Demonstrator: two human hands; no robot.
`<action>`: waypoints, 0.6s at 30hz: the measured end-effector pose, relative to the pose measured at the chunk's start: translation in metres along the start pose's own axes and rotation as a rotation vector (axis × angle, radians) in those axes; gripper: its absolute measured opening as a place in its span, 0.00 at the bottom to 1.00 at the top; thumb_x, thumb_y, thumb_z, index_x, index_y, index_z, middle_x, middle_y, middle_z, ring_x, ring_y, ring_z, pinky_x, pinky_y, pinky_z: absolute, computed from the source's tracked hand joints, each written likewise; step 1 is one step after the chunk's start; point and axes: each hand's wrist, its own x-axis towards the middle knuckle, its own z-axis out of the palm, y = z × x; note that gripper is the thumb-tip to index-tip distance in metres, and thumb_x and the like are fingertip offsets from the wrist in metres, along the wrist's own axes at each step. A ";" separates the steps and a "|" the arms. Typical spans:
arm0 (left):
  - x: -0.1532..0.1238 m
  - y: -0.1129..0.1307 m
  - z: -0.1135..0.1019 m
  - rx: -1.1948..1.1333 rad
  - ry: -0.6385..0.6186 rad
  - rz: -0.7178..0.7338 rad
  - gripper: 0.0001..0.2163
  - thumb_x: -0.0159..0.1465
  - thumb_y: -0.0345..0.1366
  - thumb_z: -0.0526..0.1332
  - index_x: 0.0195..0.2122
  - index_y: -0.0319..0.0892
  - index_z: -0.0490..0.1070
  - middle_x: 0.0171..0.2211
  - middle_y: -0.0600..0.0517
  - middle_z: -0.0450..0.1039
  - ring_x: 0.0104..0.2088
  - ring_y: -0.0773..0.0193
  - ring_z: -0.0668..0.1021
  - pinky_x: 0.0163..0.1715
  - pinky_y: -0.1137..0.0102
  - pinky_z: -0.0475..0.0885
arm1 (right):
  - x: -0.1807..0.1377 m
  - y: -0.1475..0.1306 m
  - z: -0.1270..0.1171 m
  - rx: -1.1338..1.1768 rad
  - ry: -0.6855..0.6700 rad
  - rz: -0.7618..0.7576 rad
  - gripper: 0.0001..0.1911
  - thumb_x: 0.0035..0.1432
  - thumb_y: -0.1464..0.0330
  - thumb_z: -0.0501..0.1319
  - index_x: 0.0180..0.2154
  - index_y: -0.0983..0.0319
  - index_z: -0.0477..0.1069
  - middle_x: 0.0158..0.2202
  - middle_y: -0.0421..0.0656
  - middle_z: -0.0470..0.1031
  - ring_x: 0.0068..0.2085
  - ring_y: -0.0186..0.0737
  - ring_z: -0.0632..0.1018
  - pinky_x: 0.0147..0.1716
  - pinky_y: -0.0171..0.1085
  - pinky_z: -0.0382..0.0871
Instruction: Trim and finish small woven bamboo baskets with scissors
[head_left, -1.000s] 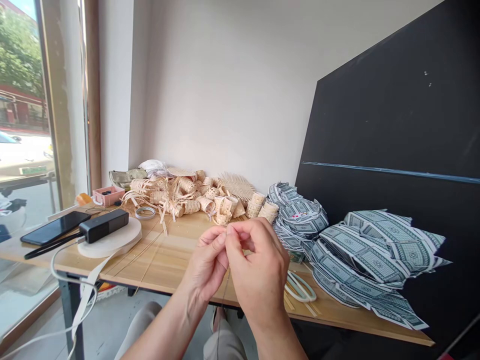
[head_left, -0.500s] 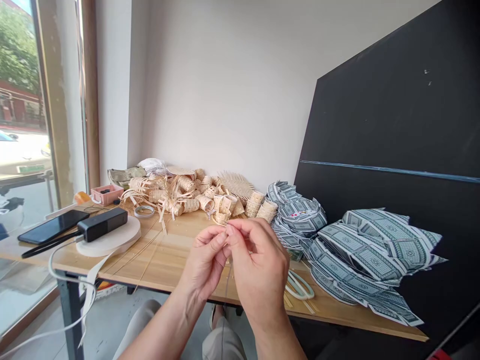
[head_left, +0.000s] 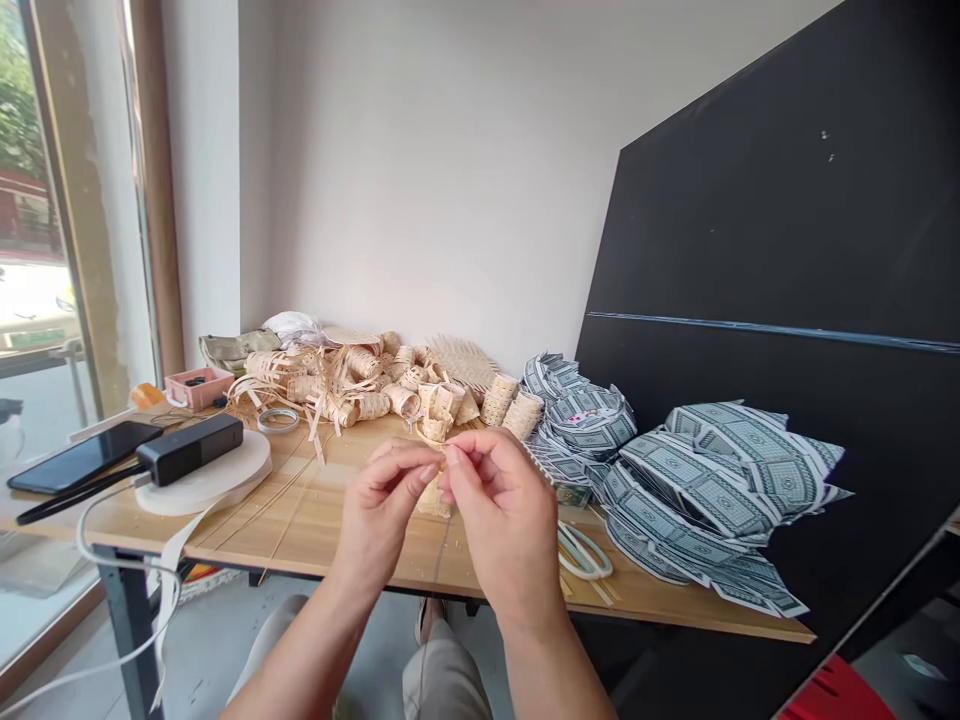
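In front of the table my left hand (head_left: 384,510) and my right hand (head_left: 510,520) are raised, their fingertips almost meeting. A thin grey thread (head_left: 430,630) hangs from between them past the table edge toward my lap. The right thumb and forefinger pinch it near its upper end. My left thumb and forefinger are also pressed together; what lies between them is too small to make out. Behind the fingertips a small woven bamboo piece (head_left: 433,500) shows on the table, partly covered by my hands.
A heap of woven bamboo tubes (head_left: 367,405) spreads along the back of the wooden table (head_left: 300,520). Card-patterned folded shapes (head_left: 712,500) and scissors (head_left: 585,552) lie right. Left are a phone (head_left: 82,455), a black device (head_left: 191,448), a strip roll (head_left: 247,480) and a pink box (head_left: 199,387).
My hands have drawn slightly apart, with the left fingertips shifting away from the right ones. The woven piece behind them now shows in the gap. The whole view has turned slightly right.
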 end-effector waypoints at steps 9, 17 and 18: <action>0.000 0.006 -0.009 0.446 -0.075 0.234 0.06 0.57 0.27 0.61 0.29 0.43 0.76 0.26 0.53 0.73 0.29 0.68 0.75 0.31 0.75 0.69 | 0.003 0.011 0.000 0.653 -0.070 0.381 0.06 0.53 0.66 0.62 0.29 0.61 0.67 0.16 0.32 0.62 0.18 0.26 0.63 0.17 0.26 0.58; -0.001 0.001 -0.010 0.390 -0.038 0.161 0.05 0.57 0.29 0.61 0.29 0.44 0.76 0.27 0.53 0.72 0.30 0.67 0.74 0.32 0.74 0.68 | -0.011 -0.028 -0.028 0.661 -0.248 0.382 0.09 0.55 0.64 0.62 0.24 0.59 0.69 0.13 0.33 0.61 0.13 0.26 0.58 0.12 0.27 0.50; -0.002 0.001 -0.010 0.354 -0.033 0.121 0.05 0.56 0.29 0.62 0.29 0.44 0.77 0.27 0.53 0.72 0.31 0.68 0.74 0.32 0.75 0.68 | -0.017 -0.040 -0.035 0.616 -0.305 0.344 0.12 0.57 0.63 0.61 0.22 0.58 0.69 0.11 0.33 0.59 0.13 0.28 0.59 0.12 0.28 0.51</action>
